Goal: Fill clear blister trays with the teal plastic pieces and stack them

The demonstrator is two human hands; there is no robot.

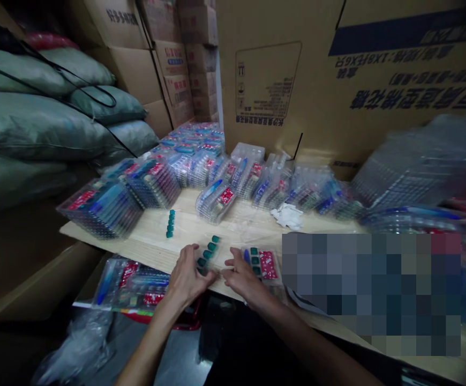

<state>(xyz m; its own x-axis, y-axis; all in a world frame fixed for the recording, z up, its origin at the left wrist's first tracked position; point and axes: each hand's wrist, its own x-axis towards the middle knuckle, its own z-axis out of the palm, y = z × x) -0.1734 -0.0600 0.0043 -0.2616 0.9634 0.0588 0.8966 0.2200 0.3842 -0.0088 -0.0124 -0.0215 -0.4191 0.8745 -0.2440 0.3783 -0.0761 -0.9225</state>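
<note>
Near the table's front edge, my left hand (188,276) is beside a slanted row of small dark green blocks (208,253). Its thumb and fingers are apart, and the lowest block is close to the thumb. To the right of that row, my right hand (243,276) has its fingers spread, with nothing visible in them. Just beyond it lies a clear plastic tray (280,274) with a blue pen, several green blocks and a red patterned packet (268,265). Another short row of green blocks (171,224) rests farther left on the tabletop.
Stacks of filled clear trays (104,206) line the table's left and back. A crumpled white tissue (287,215) lies near them. Empty clear trays (418,166) are stacked at right. Large cartons (273,64) stand behind, and full sacks (36,123) at left. A blurred-out patch covers the right front.
</note>
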